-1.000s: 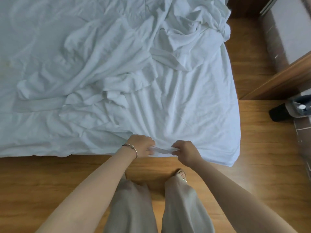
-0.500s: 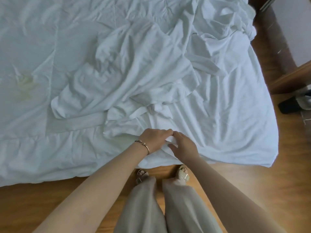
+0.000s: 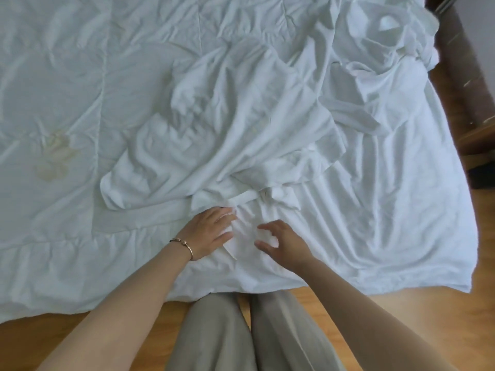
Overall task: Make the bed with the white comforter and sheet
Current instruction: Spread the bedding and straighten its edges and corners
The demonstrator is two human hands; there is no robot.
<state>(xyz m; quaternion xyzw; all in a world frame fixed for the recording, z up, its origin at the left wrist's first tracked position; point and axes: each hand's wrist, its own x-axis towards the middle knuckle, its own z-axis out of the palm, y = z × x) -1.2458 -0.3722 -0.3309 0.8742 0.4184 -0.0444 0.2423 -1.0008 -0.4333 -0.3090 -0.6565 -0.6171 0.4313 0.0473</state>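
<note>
A white quilted comforter with a yellowish stain covers the left part of the bed. A crumpled white sheet lies bunched over the middle, and its flatter part spreads to the right and hangs over the near edge. My left hand, with a bracelet at the wrist, rests flat on the sheet near its folded edge, fingers straight. My right hand is just beside it over the sheet, with fingers spread and loosely bent and nothing in them.
A wooden floor runs along the near side and right of the bed. Dark wooden furniture stands close to the bed's right side. My legs in beige trousers are against the near bed edge.
Both hands gripped the sheet's edge at the bedside a second ago. They have moved forward onto the bed and let go, and the view has come closer.
</note>
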